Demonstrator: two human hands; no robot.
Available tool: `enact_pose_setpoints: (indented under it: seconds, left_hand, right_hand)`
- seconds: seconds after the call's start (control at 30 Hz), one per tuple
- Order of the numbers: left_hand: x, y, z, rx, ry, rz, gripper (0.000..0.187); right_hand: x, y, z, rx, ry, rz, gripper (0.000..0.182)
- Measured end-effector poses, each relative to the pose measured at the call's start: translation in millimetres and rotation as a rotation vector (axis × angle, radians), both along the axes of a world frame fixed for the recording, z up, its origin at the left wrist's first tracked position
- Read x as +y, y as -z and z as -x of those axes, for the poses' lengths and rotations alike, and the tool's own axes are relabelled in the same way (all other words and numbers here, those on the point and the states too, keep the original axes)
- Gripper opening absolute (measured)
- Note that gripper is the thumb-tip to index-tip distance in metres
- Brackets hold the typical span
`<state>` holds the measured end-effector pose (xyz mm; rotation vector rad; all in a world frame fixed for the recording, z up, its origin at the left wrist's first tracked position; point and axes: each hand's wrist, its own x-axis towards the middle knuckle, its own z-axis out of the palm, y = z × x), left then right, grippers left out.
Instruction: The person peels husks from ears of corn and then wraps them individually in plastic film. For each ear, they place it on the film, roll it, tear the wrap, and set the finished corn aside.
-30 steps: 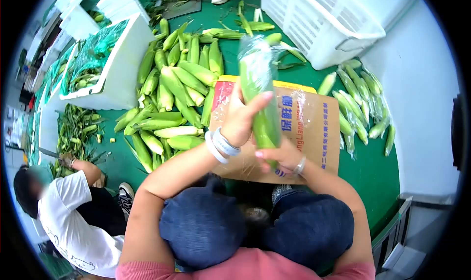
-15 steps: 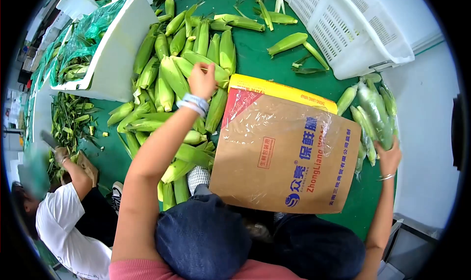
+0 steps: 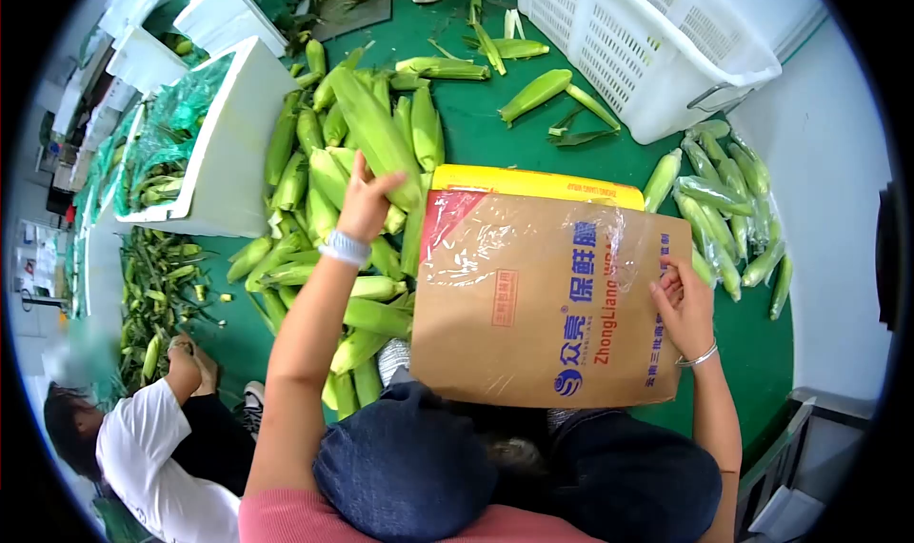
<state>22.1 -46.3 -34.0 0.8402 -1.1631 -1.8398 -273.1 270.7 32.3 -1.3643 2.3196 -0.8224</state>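
Note:
My left hand (image 3: 369, 205) grips a green-husked ear of corn (image 3: 376, 129) near its lower end, with the ear tilted above a heap of other unhusked ears (image 3: 324, 177). On the right side of a brown cardboard box (image 3: 514, 343) rests my right hand (image 3: 687, 305). Its fingers are loosely bent and apart, and I see nothing in them. Clear film (image 3: 619, 234) lies across the box top, over the yellow strip (image 3: 543, 186) at its far edge. To the right, several ears wrapped in clear film (image 3: 728, 200) lie in a pile.
A white plastic crate (image 3: 647, 58) stands at the back right. Loose ears and husk pieces (image 3: 536, 96) lie on the green surface (image 3: 466, 115). White foam boxes (image 3: 214, 153) stand at the left. Below them a person in a white shirt (image 3: 157, 438) sits near husk scraps (image 3: 157, 296).
My right hand has let go of a wrapped ear on the right pile and moved left onto the box. The ear at my left hand has swung from lying crosswise to pointing away.

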Motion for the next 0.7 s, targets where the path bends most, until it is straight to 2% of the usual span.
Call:
enact_pose_setpoints:
  seconds: [0.03, 0.1, 0.17, 0.23, 0.3, 0.4, 0.43, 0.5, 0.53, 0.6, 0.63, 0.7]
  left_hand:
    - [19, -23, -5, -0.093, 0.095, 0.155, 0.065]
    - [72, -62, -4, -0.218, 0.298, 0.202, 0.071]
    - [118, -63, 9, -0.144, 0.436, 0.331, 0.074]
    - [163, -87, 26, -0.115, 0.529, 0.348, 0.074]
    - [184, -90, 31, -0.126, 0.537, 0.434, 0.069]
    - [191, -104, 33, -0.266, 0.507, 0.841, 0.058]
    - [193, -102, 33, -0.255, 0.512, 0.842, 0.058]
    - [196, -94, 31, -0.194, 0.595, 0.568, 0.058]
    - [196, -92, 31, -0.178, 0.596, 0.564, 0.058]
    - [194, -92, 29, -0.200, 0.586, 0.603, 0.059]
    - [191, -92, 28, -0.228, 0.574, 0.644, 0.059]
    - [187, -92, 27, -0.235, 0.572, 0.661, 0.057]
  right_hand:
    - [-10, -8, -13, -0.011, 0.000, 0.029, 0.030]
    - [-23, -33, -43, -0.194, -0.123, 0.196, 0.022]
    - [-32, -73, -68, -0.257, -0.238, 0.316, 0.020]
    - [-27, -112, -84, -0.284, -0.272, 0.378, 0.025]
    - [-15, -136, -89, -0.374, -0.333, 0.320, 0.030]
    - [-4, -148, -97, -0.305, -0.339, 0.170, 0.039]
    - [-1, -148, -97, -0.297, -0.331, 0.167, 0.039]
    - [1, -140, -97, -0.779, -0.302, 0.195, 0.039]
    - [1, -136, -97, -0.775, -0.299, 0.193, 0.039]
    - [1, -128, -98, -0.939, -0.362, 0.265, 0.037]
    - [-1, -128, -95, -0.942, -0.363, 0.261, 0.037]
    - [-2, -131, -86, -0.599, -0.522, 0.229, 0.033]
